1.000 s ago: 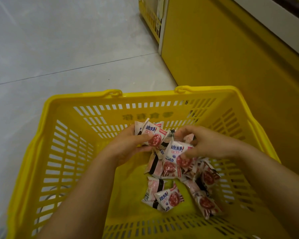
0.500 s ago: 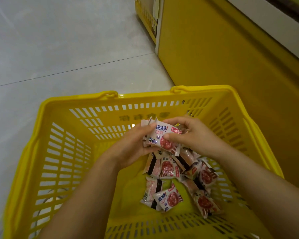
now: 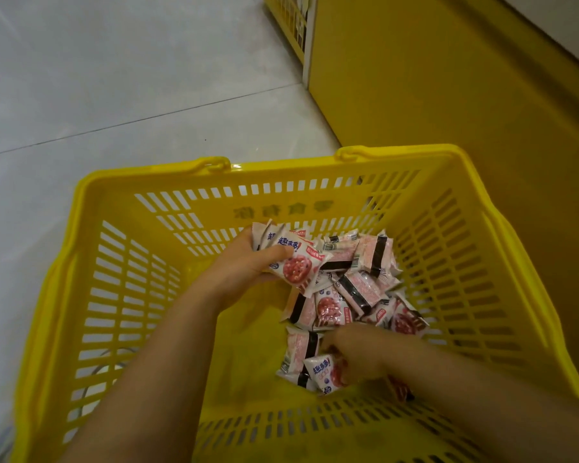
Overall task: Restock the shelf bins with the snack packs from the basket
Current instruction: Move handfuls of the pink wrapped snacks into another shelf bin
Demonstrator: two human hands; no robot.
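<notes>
Yellow basket (image 3: 147, 182) beneath, left hand (image 3: 241, 265) clutches several snack packs (image 3: 296, 262), right hand (image 3: 361, 352) curls round a loose pack (image 3: 325, 372).

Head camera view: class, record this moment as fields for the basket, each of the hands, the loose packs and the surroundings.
Basket: yellow plastic, slotted walls
Left hand: grips a small stack of snack packs above the pile
Right hand: low in the basket, on a near pack; grip unclear
Loose packs: heaped towards the right of the basket's bottom
Surroundings: grey tiled floor; yellow shelf unit on the right
</notes>
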